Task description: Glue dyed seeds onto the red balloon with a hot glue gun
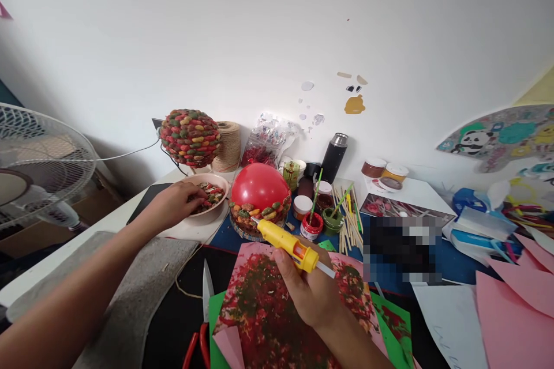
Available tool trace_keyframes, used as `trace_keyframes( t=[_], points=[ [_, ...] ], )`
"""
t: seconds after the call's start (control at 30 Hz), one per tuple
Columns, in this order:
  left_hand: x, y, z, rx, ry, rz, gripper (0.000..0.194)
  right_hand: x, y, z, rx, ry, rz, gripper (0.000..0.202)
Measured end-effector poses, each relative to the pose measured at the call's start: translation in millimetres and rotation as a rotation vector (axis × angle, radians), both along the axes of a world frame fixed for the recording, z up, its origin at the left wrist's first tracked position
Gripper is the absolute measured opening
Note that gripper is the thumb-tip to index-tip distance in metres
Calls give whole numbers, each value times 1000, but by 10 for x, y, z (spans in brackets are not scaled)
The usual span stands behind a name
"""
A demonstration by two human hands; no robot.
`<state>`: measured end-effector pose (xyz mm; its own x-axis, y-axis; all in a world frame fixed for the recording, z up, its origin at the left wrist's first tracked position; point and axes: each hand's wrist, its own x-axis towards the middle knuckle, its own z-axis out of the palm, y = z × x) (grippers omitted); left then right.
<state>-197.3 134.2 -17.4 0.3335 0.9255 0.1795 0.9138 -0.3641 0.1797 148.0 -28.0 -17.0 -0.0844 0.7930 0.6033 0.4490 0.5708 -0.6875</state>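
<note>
My left hand (179,203) reaches into a pink bowl (203,218) of painted seed-like pieces (212,195); its fingertips are down among the pieces, and whether they pinch one is hidden. My right hand (305,288) is wrapped round a yellow glue gun (288,245) with a glue stick out of its back end. The gun's nozzle points left, close to the lower edge of a red balloon (261,187). Red, green, orange and brown pieces (270,212) ring the balloon's lower part.
A ball covered in coloured pieces (190,137) stands behind the bowl, beside twine (228,146). Paint jars (311,225), sticks (352,219) and a black flask (334,157) stand behind the balloon. Scissors (206,294) lie beside paint-stained paper (268,311). A fan (38,167) is at left.
</note>
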Motion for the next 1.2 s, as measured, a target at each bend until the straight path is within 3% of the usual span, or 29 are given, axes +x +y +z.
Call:
trace_keyframes(
  t=[0.2, 0.33, 0.73, 0.93, 1.2],
  points=[
    [75, -61, 101, -9, -12, -96, 40, 16, 16, -26, 46, -33, -35, 43],
    [101, -75, 148, -66, -30, -86, 34, 19, 20, -24, 39, -32, -34, 43],
    [-9, -67, 112, -56, -20, -19, 32, 6, -5, -13, -33, -22, -15, 46],
    [57, -68, 121, -53, -1, -58, 34, 3, 1, -16, -15, -62, -21, 48],
    [43, 61, 154, -52, 101, 102, 38, -6, 7, -46, -20, -68, -23, 47]
  ],
)
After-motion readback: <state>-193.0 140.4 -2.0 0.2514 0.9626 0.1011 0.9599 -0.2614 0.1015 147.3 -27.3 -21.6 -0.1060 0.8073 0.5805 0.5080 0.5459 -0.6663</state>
